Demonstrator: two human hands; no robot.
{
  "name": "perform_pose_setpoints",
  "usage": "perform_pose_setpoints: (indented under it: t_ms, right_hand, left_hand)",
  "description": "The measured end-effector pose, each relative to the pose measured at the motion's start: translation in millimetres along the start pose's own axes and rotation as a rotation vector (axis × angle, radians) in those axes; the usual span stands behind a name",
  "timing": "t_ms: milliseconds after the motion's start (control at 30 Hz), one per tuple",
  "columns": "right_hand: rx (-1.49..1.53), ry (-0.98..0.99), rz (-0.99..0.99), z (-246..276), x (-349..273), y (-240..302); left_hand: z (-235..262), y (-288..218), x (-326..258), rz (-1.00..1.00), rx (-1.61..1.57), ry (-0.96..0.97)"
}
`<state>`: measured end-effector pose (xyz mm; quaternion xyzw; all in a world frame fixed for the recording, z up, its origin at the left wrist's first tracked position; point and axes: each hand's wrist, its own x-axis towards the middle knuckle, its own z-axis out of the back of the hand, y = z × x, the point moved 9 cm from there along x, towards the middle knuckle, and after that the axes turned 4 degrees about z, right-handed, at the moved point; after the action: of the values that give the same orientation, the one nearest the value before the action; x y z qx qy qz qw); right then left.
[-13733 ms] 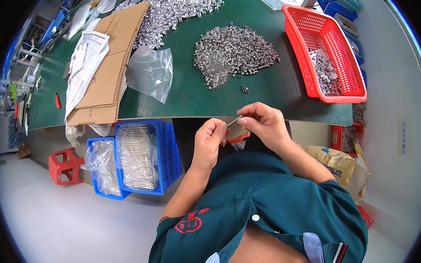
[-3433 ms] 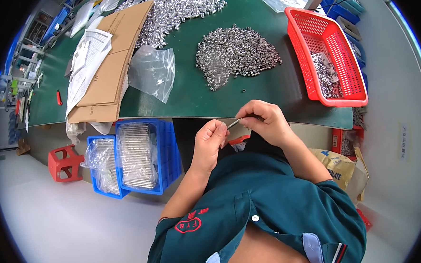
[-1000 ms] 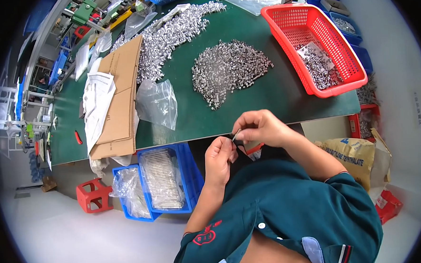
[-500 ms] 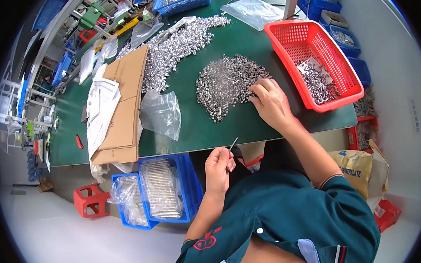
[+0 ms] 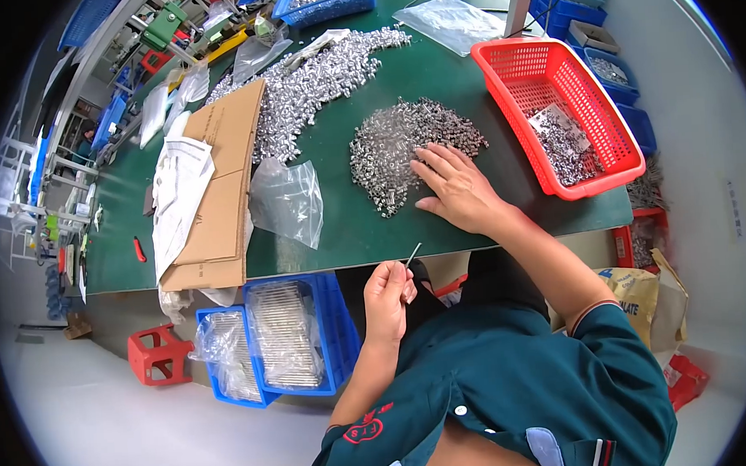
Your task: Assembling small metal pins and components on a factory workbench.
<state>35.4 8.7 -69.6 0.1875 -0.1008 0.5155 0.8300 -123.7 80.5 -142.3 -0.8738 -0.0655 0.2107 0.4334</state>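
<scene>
A pile of small shiny metal parts [image 5: 390, 152] lies on the green table. My right hand [image 5: 459, 186] rests palm down at the pile's near right edge, its fingers spread and the fingertips touching the parts. Just off the table's front edge, my left hand [image 5: 386, 295] is closed round a thin metal rod [image 5: 414, 253], whose end sticks out past thumb and forefinger. The rest of that rod is hidden in the fist. Right of the pile, a red perforated basket [image 5: 515, 124] holds more small metal parts [image 5: 563, 151] and a pale slip.
A larger heap of silvery metal parts [image 5: 315, 88] spreads farther back. Left of the pile lie a clear plastic bag [image 5: 287, 204] and flattened cardboard [image 5: 218, 178] under papers. Blue crates [image 5: 332, 328] with bagged rods and a red stool [image 5: 158, 356] stand below the table's left side.
My right hand has moved left along the near edge of the pile, and its fingers have spread from a pinch. The left hand has stayed put with the rod.
</scene>
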Motion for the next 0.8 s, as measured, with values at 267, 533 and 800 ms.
perform_pose_setpoints:
  t_ms: [267, 533, 800]
  right_hand:
    - [0.049, 0.036, 0.055, 2, -16, 16]
    - [0.036, 0.030, 0.074, 7, -32, 27]
    - [0.039, 0.060, 0.115, 13, -43, 38]
  left_hand:
    - [1, 3, 5, -0.016, -0.042, 0.021]
    - [-2, -2, 10, -0.073, -0.016, -0.002]
    - [-5, -1, 11, -0.051, -0.036, -0.003]
